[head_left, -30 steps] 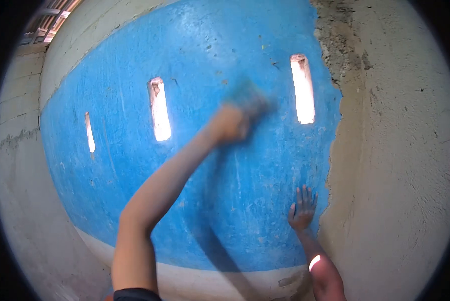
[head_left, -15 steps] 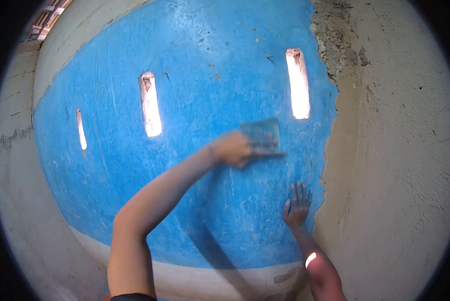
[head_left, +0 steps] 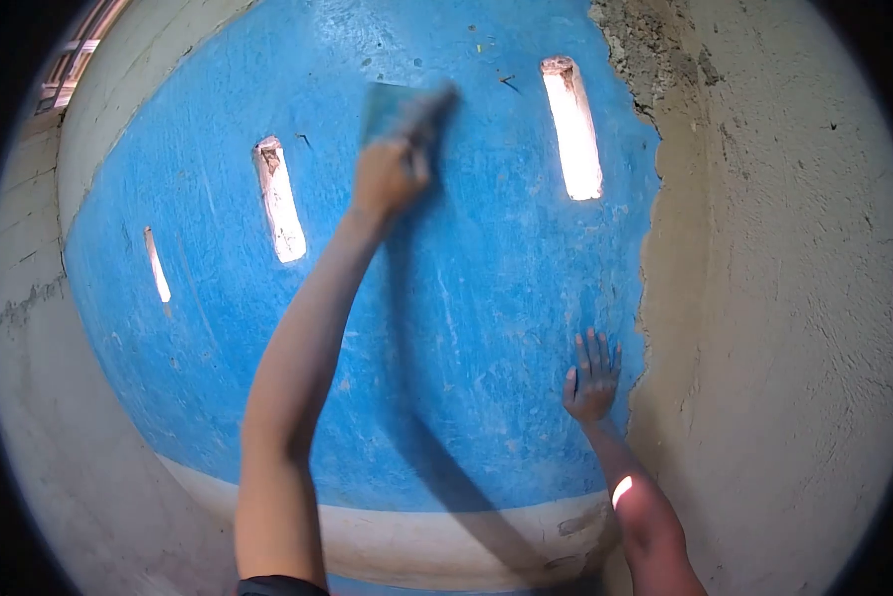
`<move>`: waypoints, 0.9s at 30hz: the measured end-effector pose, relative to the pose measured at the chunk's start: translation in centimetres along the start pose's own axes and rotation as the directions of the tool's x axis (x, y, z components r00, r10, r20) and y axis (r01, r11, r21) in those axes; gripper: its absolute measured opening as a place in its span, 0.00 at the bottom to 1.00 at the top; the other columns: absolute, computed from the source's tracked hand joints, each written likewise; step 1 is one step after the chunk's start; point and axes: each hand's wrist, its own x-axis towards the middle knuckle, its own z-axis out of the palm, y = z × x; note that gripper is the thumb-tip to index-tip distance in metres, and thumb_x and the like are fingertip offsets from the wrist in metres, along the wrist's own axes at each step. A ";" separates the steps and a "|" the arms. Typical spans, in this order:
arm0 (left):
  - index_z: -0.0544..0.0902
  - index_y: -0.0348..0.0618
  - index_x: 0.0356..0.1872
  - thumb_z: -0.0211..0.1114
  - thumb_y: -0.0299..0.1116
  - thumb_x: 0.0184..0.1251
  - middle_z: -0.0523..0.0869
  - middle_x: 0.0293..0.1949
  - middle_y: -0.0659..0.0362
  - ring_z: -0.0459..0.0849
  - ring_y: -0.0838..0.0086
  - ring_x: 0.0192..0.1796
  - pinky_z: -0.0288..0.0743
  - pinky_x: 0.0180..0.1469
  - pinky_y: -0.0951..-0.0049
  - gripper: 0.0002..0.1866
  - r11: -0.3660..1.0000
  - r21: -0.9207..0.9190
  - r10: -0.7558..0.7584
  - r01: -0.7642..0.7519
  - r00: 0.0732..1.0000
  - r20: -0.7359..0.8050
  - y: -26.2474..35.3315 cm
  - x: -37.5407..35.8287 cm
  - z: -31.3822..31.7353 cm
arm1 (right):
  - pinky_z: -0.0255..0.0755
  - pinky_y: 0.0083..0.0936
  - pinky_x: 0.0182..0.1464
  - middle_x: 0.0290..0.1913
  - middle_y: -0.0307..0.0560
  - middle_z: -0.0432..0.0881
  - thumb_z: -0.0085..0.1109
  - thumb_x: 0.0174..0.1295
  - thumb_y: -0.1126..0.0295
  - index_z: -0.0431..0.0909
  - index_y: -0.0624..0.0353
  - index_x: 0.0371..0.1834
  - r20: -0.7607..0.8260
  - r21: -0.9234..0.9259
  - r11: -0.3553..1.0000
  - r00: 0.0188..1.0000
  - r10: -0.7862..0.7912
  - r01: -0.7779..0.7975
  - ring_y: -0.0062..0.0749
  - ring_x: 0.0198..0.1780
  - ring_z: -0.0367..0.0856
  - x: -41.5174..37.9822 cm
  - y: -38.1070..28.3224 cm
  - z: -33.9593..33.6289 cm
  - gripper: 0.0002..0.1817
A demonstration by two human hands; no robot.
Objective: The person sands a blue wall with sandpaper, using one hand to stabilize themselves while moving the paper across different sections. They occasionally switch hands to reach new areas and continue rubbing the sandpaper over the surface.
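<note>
My left hand (head_left: 397, 164) is raised against the blue wall (head_left: 426, 328), blurred by motion. Under and beside its fingers is a thin, squarish grey-green sheet (head_left: 378, 104), pressed to the paint; its exact kind is too smeared to tell. Lower on the right, my right hand (head_left: 593, 382) lies flat on the wall, fingers spread and pointing up, holding nothing.
Bright narrow slots pierce the wall: one right (head_left: 572, 129), one in the middle (head_left: 281, 204), a smaller one left (head_left: 157, 266). Rough broken plaster (head_left: 637, 50) borders the blue paint. A grey side wall (head_left: 794, 298) stands right, a pale band (head_left: 406, 541) runs below.
My left hand has swept up and to the left across the wall with the sheet. The view has shifted slightly. My right hand stays on the same part of the wall.
</note>
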 end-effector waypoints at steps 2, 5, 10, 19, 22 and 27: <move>0.74 0.53 0.67 0.56 0.28 0.64 0.85 0.53 0.45 0.86 0.50 0.50 0.80 0.52 0.58 0.28 0.967 0.034 -0.249 0.252 0.966 -0.071 0.2 1.0 0.4 | 0.47 0.59 0.76 0.73 0.52 0.68 0.42 0.68 0.64 0.67 0.56 0.72 -0.018 0.001 1.000 1.000 0.013 -0.013 0.49 0.74 0.64 0.0 -0.2 0.1 0.28; 0.70 0.58 0.71 0.59 0.29 0.62 0.82 0.60 0.49 0.86 0.53 0.53 0.80 0.56 0.56 0.33 0.789 0.193 0.585 -0.584 0.809 0.060 3.5 -2.5 1.7 | 0.48 0.58 0.76 0.73 0.50 0.68 0.42 0.67 0.64 0.68 0.55 0.72 -0.023 0.003 1.000 1.000 0.010 -0.010 0.47 0.74 0.65 0.1 0.0 0.1 0.28; 0.71 0.55 0.70 0.58 0.28 0.61 0.85 0.55 0.46 0.86 0.53 0.51 0.80 0.57 0.56 0.32 0.993 0.107 0.038 -0.048 0.995 0.087 -0.1 -0.9 1.8 | 0.46 0.59 0.76 0.73 0.53 0.67 0.41 0.68 0.65 0.65 0.56 0.74 -0.001 0.020 1.000 1.000 0.007 -0.007 0.51 0.75 0.63 0.0 0.1 0.1 0.29; 0.71 0.57 0.70 0.59 0.30 0.63 0.88 0.44 0.48 0.88 0.51 0.42 0.82 0.47 0.53 0.30 0.909 0.106 0.382 -0.403 0.907 0.176 2.1 -2.5 2.4 | 0.47 0.58 0.76 0.73 0.51 0.68 0.42 0.68 0.64 0.67 0.55 0.72 -0.013 0.025 1.000 1.000 0.007 -0.007 0.49 0.74 0.64 0.1 0.3 0.1 0.28; 0.76 0.48 0.64 0.58 0.31 0.65 0.87 0.38 0.43 0.87 0.48 0.37 0.80 0.43 0.51 0.25 0.973 0.082 -0.220 0.214 0.973 0.067 2.4 -0.5 1.4 | 0.48 0.56 0.76 0.72 0.47 0.69 0.43 0.67 0.63 0.68 0.54 0.72 -0.025 0.011 1.000 0.999 0.022 -0.022 0.44 0.74 0.65 -0.3 -0.1 0.1 0.28; 0.77 0.52 0.64 0.57 0.28 0.62 0.87 0.50 0.50 0.86 0.55 0.52 0.79 0.54 0.52 0.26 0.848 0.053 0.529 -0.528 0.849 -0.008 3.7 -2.7 3.1 | 0.49 0.55 0.76 0.72 0.47 0.69 0.42 0.67 0.64 0.69 0.54 0.71 -0.040 0.024 1.000 0.999 0.014 -0.013 0.43 0.74 0.66 0.0 0.1 0.1 0.28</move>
